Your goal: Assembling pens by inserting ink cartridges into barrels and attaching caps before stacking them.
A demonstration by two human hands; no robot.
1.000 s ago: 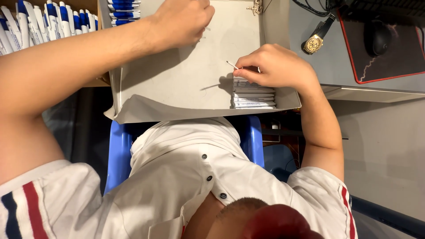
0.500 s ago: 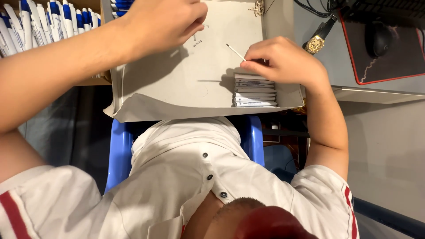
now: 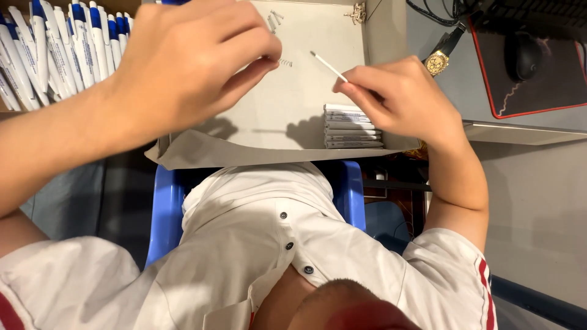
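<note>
1. Left hand (image 3: 189,61): bare, fingers curled and tips pressed together over the upper middle of the flat grey cardboard sheet (image 3: 306,91). Since half a second ago it has swung lower and nearer the camera. Whether something sits in the pinch cannot be told; a small coiled metal spring (image 3: 285,62) lies on the sheet just beside the fingertips.

2. Right hand (image 3: 400,101): bare, thumb and forefinger clamped on the thin white plastic ink refill (image 3: 329,66). It has lifted a little off the stack, and the refill now stands further clear of the sheet.

3. Refill, placement: held above the right half of the sheet, just over the stack of short white refill tubes (image 3: 353,126) at the sheet's lower right edge.

4. Refill, axis: long axis diagonal, from the pinch at lower right to the free tip at upper left. The tip points toward the left hand and the spring.

5. Reading of the change: both hands have closed toward each other, which suggests spring and refill are being brought together.

6. Surroundings: a row of white pens with blue clips (image 3: 55,49) beyond the sheet's left edge; a gold-faced wristwatch (image 3: 438,61) past its right edge; a black computer mouse (image 3: 526,55) on a red-bordered black mat (image 3: 568,79).
</note>
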